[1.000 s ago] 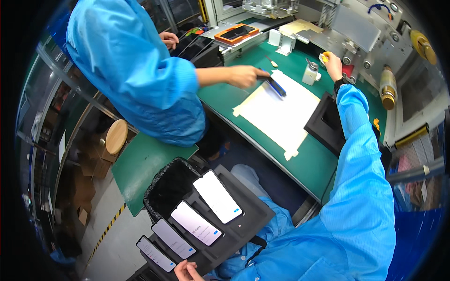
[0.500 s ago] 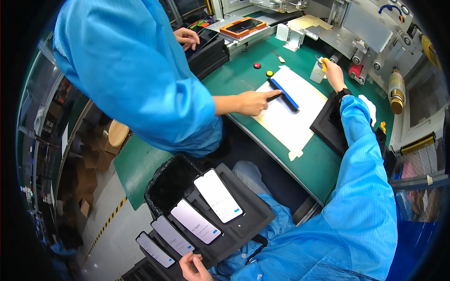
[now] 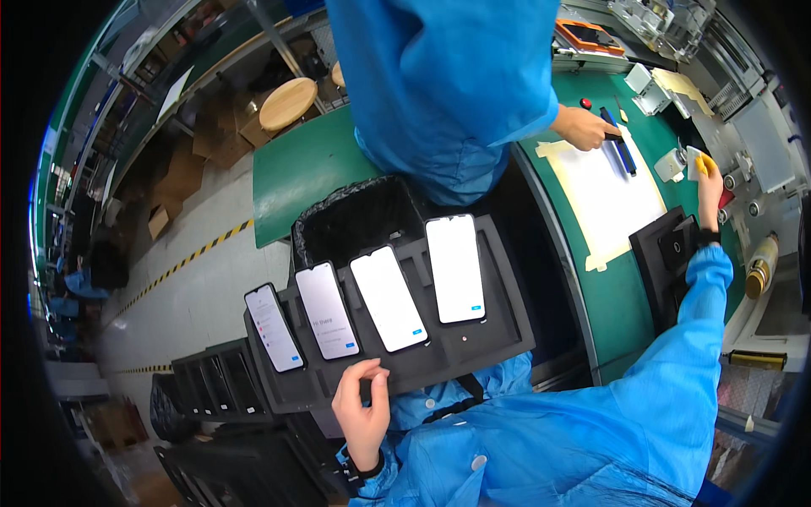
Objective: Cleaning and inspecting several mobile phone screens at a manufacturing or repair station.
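My left hand grips the near edge of a black foam tray held over my lap. Several phones with lit white screens lie side by side in its slots. My right hand reaches far out over the green bench and holds a small yellow piece next to a white bottle. My right forearm crosses above a black fixture block.
A co-worker in a blue coat stands at the bench, a hand on a blue tool over a white mat. A black bin sits below the tray. Stacked black trays stand at lower left. Machine parts line the right.
The view has swung left and down, so the tray with phones now fills the middle. My right hand stays by the bottle. The co-worker's hand has shifted along the mat to the blue tool.
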Demonstrator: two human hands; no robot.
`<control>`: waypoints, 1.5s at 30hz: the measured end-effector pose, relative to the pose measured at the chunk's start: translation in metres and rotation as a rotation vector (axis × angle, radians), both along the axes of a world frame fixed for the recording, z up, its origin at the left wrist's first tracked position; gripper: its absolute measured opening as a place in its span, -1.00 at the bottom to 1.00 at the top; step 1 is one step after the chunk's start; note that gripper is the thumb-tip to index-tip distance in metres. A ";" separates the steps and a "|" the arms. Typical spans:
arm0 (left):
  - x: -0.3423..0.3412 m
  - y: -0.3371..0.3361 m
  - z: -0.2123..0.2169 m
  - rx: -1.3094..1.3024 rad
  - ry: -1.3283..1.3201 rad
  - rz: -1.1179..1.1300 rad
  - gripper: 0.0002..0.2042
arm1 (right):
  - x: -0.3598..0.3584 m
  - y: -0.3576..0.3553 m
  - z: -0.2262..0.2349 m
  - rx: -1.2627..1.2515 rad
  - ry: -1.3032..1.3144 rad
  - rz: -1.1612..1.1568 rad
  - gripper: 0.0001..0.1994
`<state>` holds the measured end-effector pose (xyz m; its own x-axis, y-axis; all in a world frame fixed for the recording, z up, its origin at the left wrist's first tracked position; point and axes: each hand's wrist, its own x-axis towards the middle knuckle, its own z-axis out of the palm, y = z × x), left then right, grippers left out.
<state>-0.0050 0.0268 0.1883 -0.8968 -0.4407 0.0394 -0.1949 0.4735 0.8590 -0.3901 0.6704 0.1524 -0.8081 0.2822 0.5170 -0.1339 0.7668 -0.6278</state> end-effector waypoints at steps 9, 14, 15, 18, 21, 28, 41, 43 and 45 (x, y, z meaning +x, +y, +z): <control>-0.024 0.018 -0.039 -0.333 0.218 -0.459 -0.82 | 0.178 -0.323 0.032 0.022 -0.465 0.701 -0.80; -0.026 0.024 -0.065 -0.316 0.248 -0.732 -0.78 | 0.158 -0.412 0.018 0.024 -0.169 0.756 -0.76; -0.025 0.023 -0.069 -0.301 0.251 -0.761 -0.76 | 0.150 -0.424 0.015 0.180 -0.188 0.751 -0.72; -0.025 0.020 -0.074 -0.279 0.255 -0.809 -0.74 | 0.131 -0.461 -0.006 0.426 0.056 1.022 -0.66; -0.023 0.018 -0.076 -0.264 0.256 -0.837 -0.70 | 0.131 -0.466 -0.016 0.753 -0.059 1.222 -0.63; -0.022 0.016 -0.077 -0.292 0.249 -0.833 -0.72 | 0.204 -0.430 -0.014 0.590 -0.146 1.761 -0.82; -0.027 0.018 -0.076 -0.252 0.270 -0.843 -0.75 | 0.137 -0.436 -0.032 0.688 0.075 1.275 -0.68; -0.026 0.018 -0.075 -0.245 0.272 -0.832 -0.75 | 0.176 -0.424 -0.025 0.664 0.046 1.413 -0.69; -0.027 0.020 -0.073 -0.267 0.272 -0.797 -0.80 | 0.217 -0.401 -0.027 0.623 -0.084 1.575 -0.66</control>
<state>-0.0320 0.0463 0.1156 -0.8779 0.3661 0.3086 0.4739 0.5726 0.6689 -0.1731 0.2694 0.1258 -0.1144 -0.9779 0.1752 -0.9359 0.0469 -0.3491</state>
